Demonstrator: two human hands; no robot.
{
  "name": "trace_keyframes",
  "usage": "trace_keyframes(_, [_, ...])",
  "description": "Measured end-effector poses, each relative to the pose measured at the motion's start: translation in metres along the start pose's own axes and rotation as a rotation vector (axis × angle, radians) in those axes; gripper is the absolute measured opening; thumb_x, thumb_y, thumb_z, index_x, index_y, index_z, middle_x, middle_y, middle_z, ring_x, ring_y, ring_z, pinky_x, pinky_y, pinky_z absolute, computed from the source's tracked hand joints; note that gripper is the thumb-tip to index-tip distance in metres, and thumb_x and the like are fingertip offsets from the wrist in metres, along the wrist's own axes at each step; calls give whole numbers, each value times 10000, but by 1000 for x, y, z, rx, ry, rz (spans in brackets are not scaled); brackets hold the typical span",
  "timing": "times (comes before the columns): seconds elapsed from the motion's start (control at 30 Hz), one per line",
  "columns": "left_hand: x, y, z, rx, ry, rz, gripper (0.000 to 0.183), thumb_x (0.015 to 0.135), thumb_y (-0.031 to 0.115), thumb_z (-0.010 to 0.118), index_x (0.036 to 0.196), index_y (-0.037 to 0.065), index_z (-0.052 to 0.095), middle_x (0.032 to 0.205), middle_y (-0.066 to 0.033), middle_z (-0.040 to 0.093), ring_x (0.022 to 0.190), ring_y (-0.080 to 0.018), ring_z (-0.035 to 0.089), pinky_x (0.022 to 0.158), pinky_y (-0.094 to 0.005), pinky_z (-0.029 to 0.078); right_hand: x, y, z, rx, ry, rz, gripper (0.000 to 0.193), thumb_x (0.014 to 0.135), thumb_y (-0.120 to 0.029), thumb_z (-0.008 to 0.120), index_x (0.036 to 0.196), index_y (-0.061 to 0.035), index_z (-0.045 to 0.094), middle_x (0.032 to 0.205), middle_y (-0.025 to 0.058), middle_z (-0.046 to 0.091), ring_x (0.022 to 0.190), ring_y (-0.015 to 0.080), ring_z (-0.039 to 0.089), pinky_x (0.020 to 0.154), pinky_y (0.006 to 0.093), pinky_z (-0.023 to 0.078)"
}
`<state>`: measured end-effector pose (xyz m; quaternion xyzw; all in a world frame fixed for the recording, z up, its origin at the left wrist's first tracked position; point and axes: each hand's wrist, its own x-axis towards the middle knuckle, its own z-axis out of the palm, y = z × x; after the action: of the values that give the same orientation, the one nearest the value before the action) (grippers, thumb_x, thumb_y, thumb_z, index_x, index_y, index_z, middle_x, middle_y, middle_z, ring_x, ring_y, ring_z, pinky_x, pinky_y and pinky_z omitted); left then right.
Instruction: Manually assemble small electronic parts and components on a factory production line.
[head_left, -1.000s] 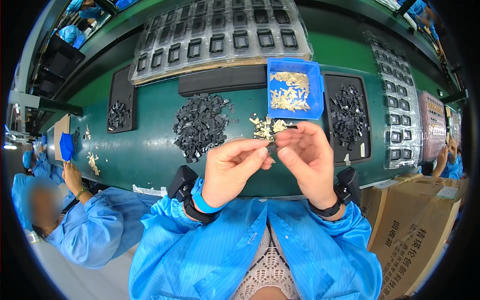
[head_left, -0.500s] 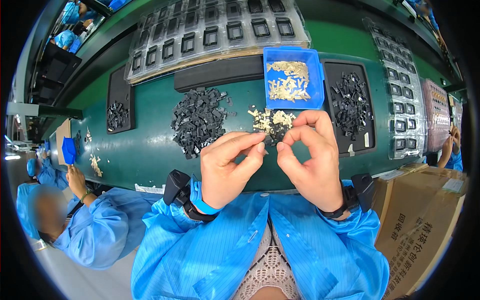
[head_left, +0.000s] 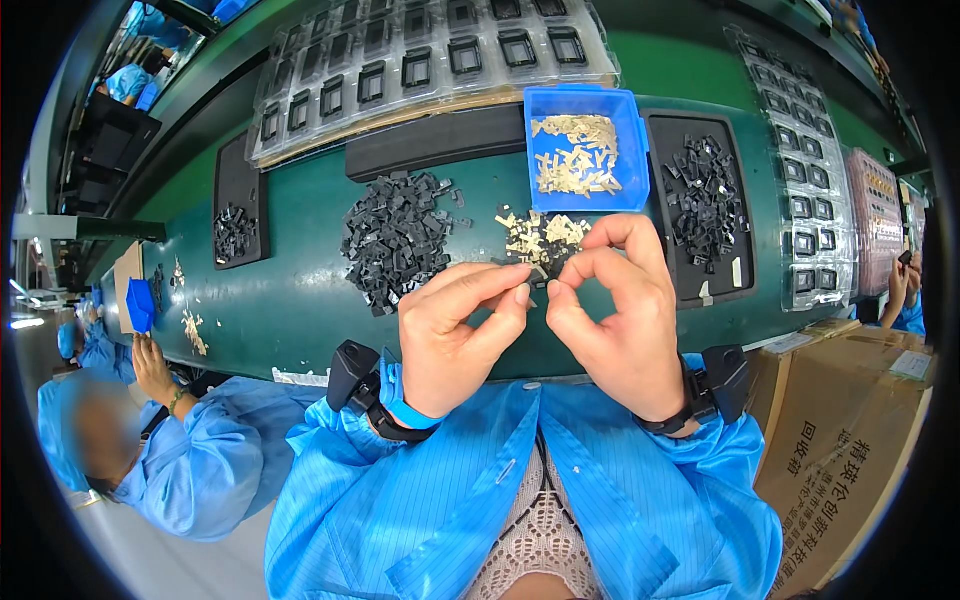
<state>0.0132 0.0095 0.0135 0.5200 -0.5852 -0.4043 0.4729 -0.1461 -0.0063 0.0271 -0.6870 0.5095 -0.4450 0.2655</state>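
Pale strips [head_left: 537, 238] lie heaped just beyond your grip, with the blue bin [head_left: 575, 102] farther out and black parts [head_left: 395, 240] to its left. Your left hand [head_left: 455, 330] and right hand [head_left: 628, 325] each bring thumb and forefinger together; whether they pinch anything, I can't tell.

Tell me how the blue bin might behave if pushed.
The blue bin has a crisp boxy shape, so it's probably stiff. Wide and shallow-looking, it seems unlikely to tip. Its loose cream pieces would probably shift.
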Motion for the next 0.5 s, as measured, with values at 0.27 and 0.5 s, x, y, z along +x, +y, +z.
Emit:
trace_keyframes(0.27, [1,1,-1,17,-18,5,185,765,-2,660,949,-11,679,864,-130,662,740,-165,659,630,-251,544,0,1,-3,-42,-66,2,87,668,-14,650,713,-9,576,907,100,480,814,213,527,713,293,430])
trace_keyframes(0.5, [1,3,-1,11,-25,0,186,773,-3,656,958,-17,676,868,-128,660,747,-160,657,640,-250,542,-1,1,1,39,-19,46,109,635,-45,664,676,-27,565,846,103,483,827,270,507,728,363,407])
